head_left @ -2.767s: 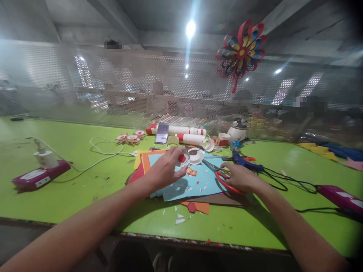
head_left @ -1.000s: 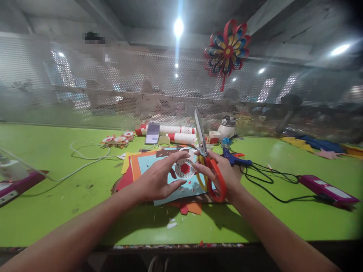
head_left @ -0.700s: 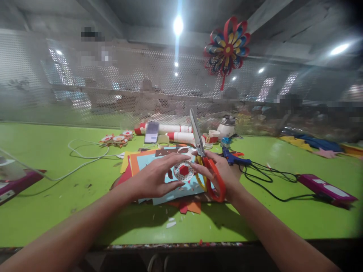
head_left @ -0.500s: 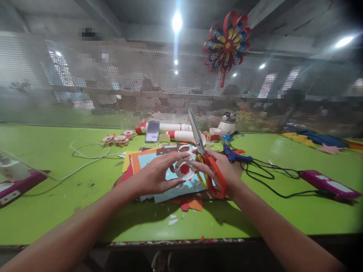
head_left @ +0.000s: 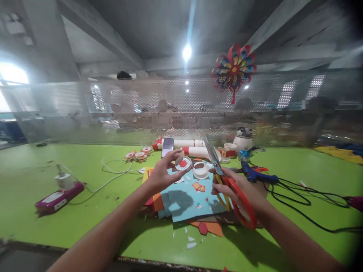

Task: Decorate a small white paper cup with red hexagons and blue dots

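My left hand [head_left: 164, 172] pinches the rim of a small round paper disc [head_left: 183, 163] with a red hexagon in its middle and a dotted border. Scissors [head_left: 217, 166] with red and yellow handles hang on my right hand [head_left: 241, 189], their blades pointing up and away. Between the two hands a white paper ring [head_left: 200, 170] rests above light blue sheets [head_left: 187, 206]. Several small paper scraps and an orange piece [head_left: 199, 187] lie on these sheets.
On the green table [head_left: 96, 226] are white tubes [head_left: 195, 152], a phone [head_left: 168, 146], a jug [head_left: 244, 139], flower-like paper pieces [head_left: 140, 155] and a blue glue gun [head_left: 256, 174] with black cables. A purple power strip [head_left: 59, 198] stands left. A perforated screen [head_left: 127, 98] runs behind.
My right hand, with the scissors, has moved away from the disc to the right. The disc stays in my left hand alone. The view has turned left and up.
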### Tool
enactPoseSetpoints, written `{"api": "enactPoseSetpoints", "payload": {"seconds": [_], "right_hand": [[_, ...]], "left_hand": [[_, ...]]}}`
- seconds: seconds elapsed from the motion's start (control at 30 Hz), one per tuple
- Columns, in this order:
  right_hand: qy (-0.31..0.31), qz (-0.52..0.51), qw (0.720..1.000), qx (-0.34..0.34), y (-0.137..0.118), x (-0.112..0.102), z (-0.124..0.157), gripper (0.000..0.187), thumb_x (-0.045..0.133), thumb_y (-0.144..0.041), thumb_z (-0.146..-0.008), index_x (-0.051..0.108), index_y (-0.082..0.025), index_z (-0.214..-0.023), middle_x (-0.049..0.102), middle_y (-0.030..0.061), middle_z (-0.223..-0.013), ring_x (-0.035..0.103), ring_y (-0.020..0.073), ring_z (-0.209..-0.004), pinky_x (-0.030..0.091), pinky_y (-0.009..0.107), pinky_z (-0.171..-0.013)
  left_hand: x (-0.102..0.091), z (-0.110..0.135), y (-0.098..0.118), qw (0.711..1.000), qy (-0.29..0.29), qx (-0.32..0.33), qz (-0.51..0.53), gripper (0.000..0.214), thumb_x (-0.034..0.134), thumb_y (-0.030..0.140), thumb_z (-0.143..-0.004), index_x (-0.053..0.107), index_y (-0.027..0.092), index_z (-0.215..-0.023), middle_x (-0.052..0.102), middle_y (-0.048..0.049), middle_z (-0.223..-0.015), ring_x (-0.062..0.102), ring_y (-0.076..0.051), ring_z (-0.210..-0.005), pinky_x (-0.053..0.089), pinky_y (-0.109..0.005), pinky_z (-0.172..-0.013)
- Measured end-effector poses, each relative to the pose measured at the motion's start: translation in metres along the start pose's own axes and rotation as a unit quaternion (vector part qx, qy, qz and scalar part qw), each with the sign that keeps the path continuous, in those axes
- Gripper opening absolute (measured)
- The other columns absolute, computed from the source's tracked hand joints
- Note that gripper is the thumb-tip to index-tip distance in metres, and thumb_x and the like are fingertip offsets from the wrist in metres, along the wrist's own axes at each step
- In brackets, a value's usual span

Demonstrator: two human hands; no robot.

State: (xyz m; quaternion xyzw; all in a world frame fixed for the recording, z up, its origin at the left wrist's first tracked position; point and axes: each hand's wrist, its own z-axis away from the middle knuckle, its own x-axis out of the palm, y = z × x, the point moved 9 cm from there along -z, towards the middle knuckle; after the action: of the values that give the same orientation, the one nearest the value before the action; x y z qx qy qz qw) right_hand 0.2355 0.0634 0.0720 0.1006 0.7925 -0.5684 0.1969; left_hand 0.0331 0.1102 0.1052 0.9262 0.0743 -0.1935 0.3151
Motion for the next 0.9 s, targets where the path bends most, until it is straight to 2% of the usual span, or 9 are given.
{"api": "enactPoseSetpoints", "payload": {"seconds": [0.13, 0.37, 0.43, 0.53, 0.63, 0.77, 0.9], "right_hand": [[-0.016, 0.073, 0.997, -0.006, 0.007, -0.011, -0.006, 0.045, 0.066, -0.048, -0.081, 0.062, -0.017, -0.113, 0.066, 0.0040, -0.081, 0.065, 0.0226, -0.079, 0.052, 0.033, -0.069], [-0.073, 0.171, 0.980, -0.065, 0.013, -0.022, -0.007, 0.046, 0.057, -0.052, -0.088, 0.062, -0.016, -0.117, 0.067, 0.0083, -0.091, 0.062, 0.0260, -0.092, 0.050, 0.035, -0.078], [-0.092, 0.184, 0.976, -0.073, 0.011, -0.018, -0.003, 0.047, 0.056, -0.053, -0.088, 0.062, -0.017, -0.118, 0.067, 0.0089, -0.096, 0.061, 0.0255, -0.093, 0.050, 0.035, -0.079], [-0.119, 0.194, 0.970, -0.081, 0.008, -0.006, 0.003, 0.047, 0.056, -0.056, -0.087, 0.062, -0.018, -0.116, 0.065, 0.0064, -0.091, 0.058, 0.0209, -0.080, 0.048, 0.031, -0.071], [-0.117, 0.200, 0.969, -0.086, 0.006, 0.006, 0.006, 0.046, 0.054, -0.058, -0.087, 0.063, -0.020, -0.110, 0.062, 0.0035, -0.083, 0.054, 0.0185, -0.074, 0.045, 0.028, -0.064], [-0.114, 0.199, 0.966, -0.117, -0.003, 0.020, 0.009, 0.046, 0.048, -0.060, -0.090, 0.061, -0.019, -0.107, 0.058, 0.0022, -0.078, 0.050, 0.0171, -0.072, 0.041, 0.027, -0.063], [-0.082, 0.200, 0.967, -0.136, -0.011, 0.022, 0.012, 0.045, 0.047, -0.058, -0.091, 0.062, -0.018, -0.104, 0.053, -0.0007, -0.073, 0.043, 0.0145, -0.067, 0.036, 0.026, -0.062]], "left_hand": [[-0.012, -0.004, 0.000, 0.998, 0.040, -0.010, 0.046, 0.058, 0.073, 0.030, -0.078, 0.049, 0.019, -0.129, 0.068, -0.0133, -0.116, 0.067, -0.024, -0.106, 0.057, -0.042, -0.093], [-0.031, -0.009, 0.001, 0.983, 0.097, -0.033, 0.152, 0.060, 0.079, 0.030, -0.073, 0.050, 0.020, -0.124, 0.069, -0.0089, -0.109, 0.069, -0.020, -0.099, 0.055, -0.035, -0.093], [-0.033, -0.010, -0.001, 0.976, 0.104, -0.042, 0.184, 0.058, 0.079, 0.030, -0.073, 0.050, 0.020, -0.122, 0.070, -0.0083, -0.107, 0.069, -0.020, -0.097, 0.056, -0.033, -0.089], [-0.035, -0.011, -0.003, 0.967, 0.111, -0.060, 0.223, 0.056, 0.079, 0.029, -0.074, 0.050, 0.020, -0.121, 0.072, -0.0076, -0.104, 0.070, -0.019, -0.094, 0.057, -0.031, -0.084], [-0.035, -0.010, -0.005, 0.958, 0.109, -0.079, 0.254, 0.056, 0.079, 0.028, -0.074, 0.051, 0.020, -0.122, 0.073, -0.0070, -0.102, 0.070, -0.018, -0.089, 0.057, -0.030, -0.080], [-0.030, -0.008, -0.010, 0.945, 0.097, -0.103, 0.294, 0.057, 0.078, 0.029, -0.076, 0.051, 0.019, -0.125, 0.074, -0.0079, -0.099, 0.071, -0.020, -0.087, 0.057, -0.032, -0.077], [-0.022, -0.006, -0.016, 0.931, 0.079, -0.127, 0.334, 0.057, 0.077, 0.031, -0.077, 0.051, 0.018, -0.126, 0.074, -0.0111, -0.100, 0.072, -0.023, -0.089, 0.057, -0.036, -0.079]]}}
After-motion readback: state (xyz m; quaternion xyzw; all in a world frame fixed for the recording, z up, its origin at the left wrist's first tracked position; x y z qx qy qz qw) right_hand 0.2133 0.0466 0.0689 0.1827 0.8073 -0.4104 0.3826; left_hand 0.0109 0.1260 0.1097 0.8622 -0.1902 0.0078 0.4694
